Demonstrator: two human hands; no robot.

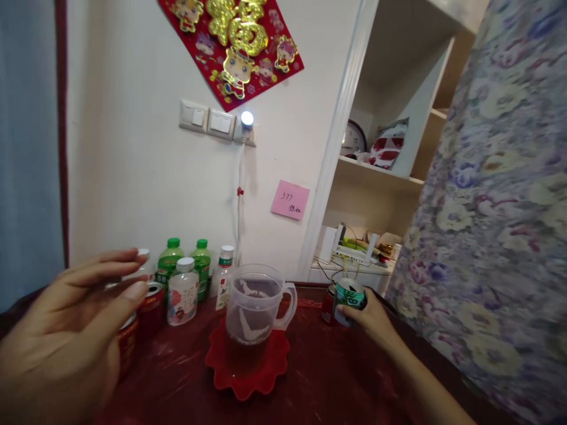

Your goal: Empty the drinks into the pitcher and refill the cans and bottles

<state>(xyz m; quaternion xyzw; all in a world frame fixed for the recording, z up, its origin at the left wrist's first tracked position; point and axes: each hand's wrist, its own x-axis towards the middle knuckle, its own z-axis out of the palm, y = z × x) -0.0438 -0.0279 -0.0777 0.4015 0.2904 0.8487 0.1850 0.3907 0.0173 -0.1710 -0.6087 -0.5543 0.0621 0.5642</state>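
Green can [348, 295] sits at the right of the table [319, 372], near its far edge. Right hand [370, 313] grips it from the right side, thumb across the front. Left hand [84, 324] is up at the left, fingers extended, thumb apart, nothing visible in it; nearest things are two red cans, one upright [153, 307], one lower and mostly covered [128, 345].

Risks, my read: small red container [328, 307] is just beside the green can, so a leftward nudge could tip it. Can is near the edge; a loose grip could drop it over the back. If there's liquid inside, tilting may spill it. Plastic jug [254, 307] on the wavy red tray [245, 378] has its handle toward the right hand, so a low sweep across could snag it. Left hand dipping could topple the cans or the clear bottle [183, 298], with green bottles [202, 268] close behind.

Hard to see: right fingers behind the can, so full grip unknown. Can't tell if its base touches the table, or whether it's full. Left wrist cut off by frame; its fingers cover part of a white-capped bottle [144, 265]. Jug contents unclear.
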